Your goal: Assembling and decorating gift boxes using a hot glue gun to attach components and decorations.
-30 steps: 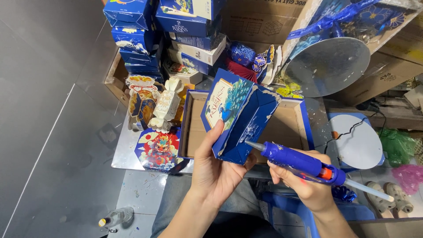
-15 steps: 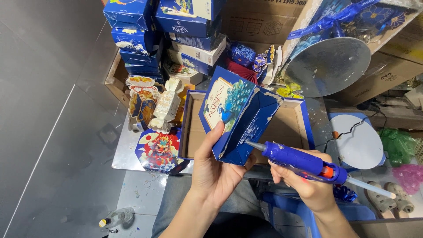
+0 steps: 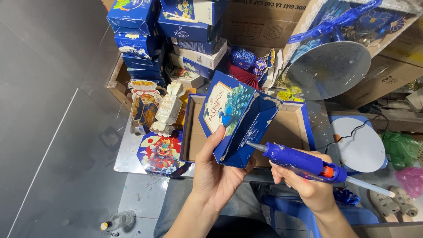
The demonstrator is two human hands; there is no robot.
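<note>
Head view: left hand (image 3: 216,176) fingers grip one blue box (image 3: 238,119); right hand (image 3: 308,187) fingers wrap one blue glue gun (image 3: 299,159), nozzle touching box.

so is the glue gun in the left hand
No, the right hand grips the blue glue gun, while the left hand holds the blue peacock box.

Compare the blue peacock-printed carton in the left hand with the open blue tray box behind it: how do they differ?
The blue peacock-printed carton is held up tilted in the left hand; the open blue tray box lies flat on the work surface. The carton shows a printed blue face; the tray shows a bare brown cardboard inside. The blue glue gun in the right hand points its nozzle at the carton, not the tray. Both have blue outsides.
</note>
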